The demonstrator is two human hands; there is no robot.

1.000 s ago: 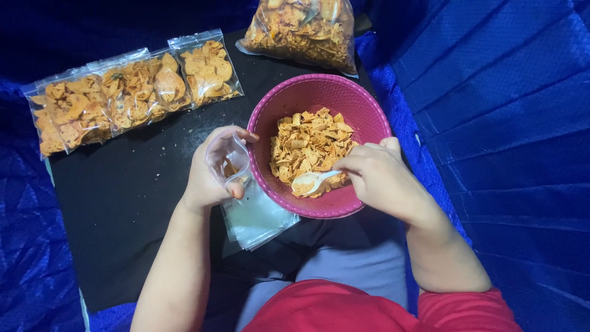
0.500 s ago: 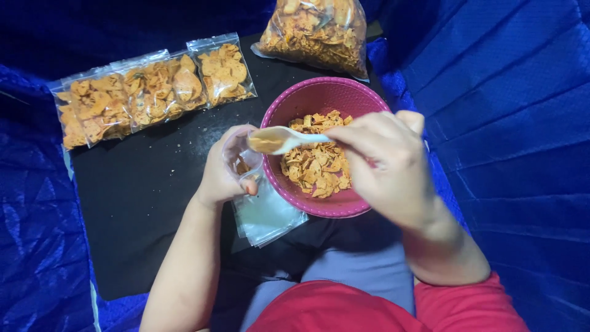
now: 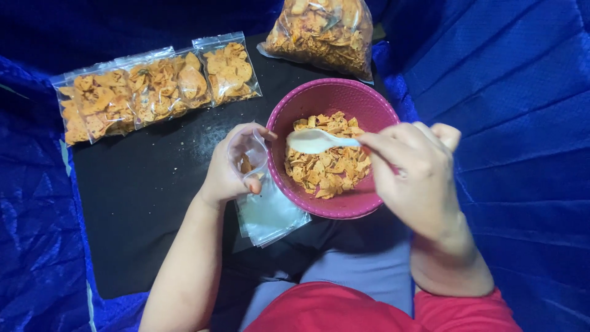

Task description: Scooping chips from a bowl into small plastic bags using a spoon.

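Your right hand pinches a white spoon, its length lying level over the pink bowl, tip toward the small clear bag your left hand holds open just left of the bowl.

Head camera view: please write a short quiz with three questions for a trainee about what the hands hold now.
1. True or false: the right hand holds the white spoon over the pink bowl.
2. What does the left hand hold? A) small clear bag B) knife C) cup
3. Fill in: the filled small bags lie in a row on the ____ mat.

Key: 1 true; 2 A, the small clear bag, held open with a few chips inside; 3 black.
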